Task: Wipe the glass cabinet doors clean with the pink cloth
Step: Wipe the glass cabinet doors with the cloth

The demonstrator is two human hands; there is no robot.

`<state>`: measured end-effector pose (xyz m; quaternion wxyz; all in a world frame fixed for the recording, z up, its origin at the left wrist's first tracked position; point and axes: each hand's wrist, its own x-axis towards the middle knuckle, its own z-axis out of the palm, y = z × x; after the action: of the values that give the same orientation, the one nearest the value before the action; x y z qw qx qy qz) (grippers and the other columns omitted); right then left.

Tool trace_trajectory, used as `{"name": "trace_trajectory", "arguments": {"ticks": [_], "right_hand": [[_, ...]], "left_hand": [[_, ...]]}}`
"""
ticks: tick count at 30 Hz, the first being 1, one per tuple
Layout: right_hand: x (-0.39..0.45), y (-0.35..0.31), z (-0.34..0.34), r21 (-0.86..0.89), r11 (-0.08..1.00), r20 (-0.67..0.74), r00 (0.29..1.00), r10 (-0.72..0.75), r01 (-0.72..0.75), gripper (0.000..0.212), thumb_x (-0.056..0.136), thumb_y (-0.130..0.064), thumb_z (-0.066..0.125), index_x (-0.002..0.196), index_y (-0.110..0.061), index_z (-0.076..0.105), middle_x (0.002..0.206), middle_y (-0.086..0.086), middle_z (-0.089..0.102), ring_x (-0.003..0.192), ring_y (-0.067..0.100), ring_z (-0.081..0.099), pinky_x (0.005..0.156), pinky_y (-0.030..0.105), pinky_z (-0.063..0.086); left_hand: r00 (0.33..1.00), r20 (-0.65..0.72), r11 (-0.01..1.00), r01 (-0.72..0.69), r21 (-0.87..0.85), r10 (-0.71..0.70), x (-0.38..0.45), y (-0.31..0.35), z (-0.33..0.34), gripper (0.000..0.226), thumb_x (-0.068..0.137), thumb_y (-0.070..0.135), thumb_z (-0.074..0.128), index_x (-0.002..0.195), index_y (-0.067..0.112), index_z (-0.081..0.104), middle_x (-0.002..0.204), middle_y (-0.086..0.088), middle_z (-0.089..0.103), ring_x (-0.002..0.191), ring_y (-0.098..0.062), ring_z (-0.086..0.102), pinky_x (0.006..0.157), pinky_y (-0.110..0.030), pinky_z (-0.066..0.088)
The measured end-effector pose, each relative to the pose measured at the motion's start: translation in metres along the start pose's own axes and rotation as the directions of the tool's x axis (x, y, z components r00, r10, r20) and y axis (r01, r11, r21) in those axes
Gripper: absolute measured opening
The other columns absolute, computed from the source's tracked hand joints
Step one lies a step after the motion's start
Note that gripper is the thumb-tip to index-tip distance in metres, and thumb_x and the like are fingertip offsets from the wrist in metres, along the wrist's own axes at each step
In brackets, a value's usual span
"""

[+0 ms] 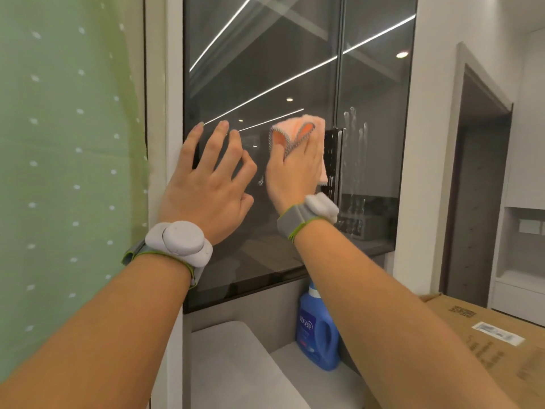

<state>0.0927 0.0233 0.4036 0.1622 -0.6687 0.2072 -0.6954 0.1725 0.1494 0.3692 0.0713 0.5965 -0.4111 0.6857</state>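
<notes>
Two dark glass cabinet doors fill the middle of the head view: the left door [259, 69] and the right door [374, 84], split by a thin vertical frame. My right hand [295, 169] presses the pink cloth [298, 128] flat against the left door near that frame. The cloth has a grey stitched edge and hangs past my fingers on the right. My left hand [206, 184] lies flat on the left door's left side, fingers spread, holding nothing. Wet streaks and a handprint smear [355, 125] mark the right door.
A blue detergent bottle [317, 332] stands on the grey counter [236, 358] below the doors. A cardboard box [483, 343] sits at lower right. A green dotted curtain [70, 160] hangs on the left. A doorway [474, 196] lies to the right.
</notes>
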Motion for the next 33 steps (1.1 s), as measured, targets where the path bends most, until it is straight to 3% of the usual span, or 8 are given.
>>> {"name": "trace_trajectory", "arguments": {"ticks": [5,13,18,22,24,28,30,33], "right_hand": [[0.034,-0.016,0.001,0.08,0.995,-0.014,0.999,-0.05,0.051,0.068,0.104,-0.036,0.051,0.161,-0.009,0.025,0.169,0.008,0.025,0.157,0.023,0.021,0.127,0.043,0.017],[-0.038,0.018,0.004,0.071,0.991,-0.075,0.99,0.117,-0.112,0.076,0.103,-0.044,0.044,0.163,-0.009,0.013,0.172,0.006,0.016,0.159,0.02,0.013,0.129,0.044,0.013],[-0.052,0.02,-0.002,0.051,0.991,0.077,0.989,-0.125,0.122,0.075,0.102,-0.034,0.054,0.162,-0.005,0.018,0.171,0.011,0.017,0.16,0.024,0.015,0.129,0.047,0.016],[0.011,-0.003,0.001,0.027,0.999,0.041,0.998,-0.038,0.036,0.072,0.101,-0.045,0.044,0.161,-0.01,0.023,0.17,0.009,0.02,0.158,0.025,0.018,0.128,0.052,0.013],[0.017,-0.014,0.011,0.005,0.993,0.055,0.991,-0.12,0.12,0.07,0.102,-0.05,0.036,0.162,-0.019,0.016,0.172,0.002,0.012,0.16,0.024,0.008,0.129,0.051,0.005],[-0.016,0.009,0.018,-0.105,0.812,0.17,0.815,-0.554,0.574,0.065,0.105,-0.049,0.028,0.163,-0.029,0.005,0.173,-0.002,0.007,0.161,0.027,0.0,0.129,0.055,0.006],[-0.033,0.034,0.013,-0.105,0.745,0.224,0.746,-0.627,0.658,0.067,0.105,-0.045,0.032,0.164,-0.026,0.005,0.173,0.004,0.008,0.161,0.027,0.0,0.129,0.054,0.006],[-0.03,0.042,0.007,-0.099,0.858,0.193,0.856,-0.48,0.504,0.067,0.103,-0.044,0.032,0.16,-0.032,0.0,0.173,0.01,0.008,0.161,0.03,0.002,0.13,0.052,0.001]], "left_hand": [[0.999,-0.033,1.0,-0.002,0.017,0.002,-0.001,0.002,0.002,0.049,0.1,0.029,0.039,0.138,0.002,0.051,0.154,-0.027,0.044,0.151,-0.046,0.033,0.125,-0.064,0.021],[0.999,-0.034,1.0,-0.014,-0.016,0.013,-0.001,0.003,0.001,0.048,0.101,0.031,0.039,0.138,0.002,0.048,0.155,-0.027,0.042,0.151,-0.046,0.031,0.126,-0.064,0.019],[0.996,-0.071,0.994,0.042,-0.106,-0.049,0.0,0.002,-0.003,0.047,0.098,0.027,0.039,0.135,0.002,0.054,0.152,-0.024,0.048,0.151,-0.043,0.036,0.125,-0.066,0.019],[0.981,-0.112,0.982,0.143,-0.12,-0.156,0.0,0.004,-0.006,0.047,0.092,0.021,0.046,0.133,0.001,0.057,0.151,-0.027,0.048,0.151,-0.048,0.035,0.117,-0.081,0.014],[0.973,-0.132,0.972,0.169,-0.166,-0.191,0.0,0.003,-0.006,0.048,0.091,0.021,0.048,0.133,0.001,0.057,0.15,-0.029,0.048,0.15,-0.051,0.034,0.118,-0.08,0.015],[0.958,-0.157,0.93,0.18,-0.321,-0.24,0.0,-0.001,-0.007,0.051,0.093,0.021,0.048,0.141,0.003,0.05,0.152,-0.032,0.046,0.149,-0.054,0.034,0.123,-0.073,0.014],[0.951,-0.155,0.906,0.192,-0.378,-0.266,-0.001,-0.001,-0.01,0.049,0.094,0.018,0.046,0.139,0.0,0.052,0.152,-0.034,0.045,0.15,-0.054,0.033,0.125,-0.071,0.014],[0.95,-0.141,0.888,0.199,-0.414,-0.278,-0.002,-0.002,-0.01,0.051,0.086,0.01,0.045,0.133,-0.008,0.057,0.149,-0.038,0.047,0.149,-0.055,0.034,0.124,-0.071,0.017]]}}
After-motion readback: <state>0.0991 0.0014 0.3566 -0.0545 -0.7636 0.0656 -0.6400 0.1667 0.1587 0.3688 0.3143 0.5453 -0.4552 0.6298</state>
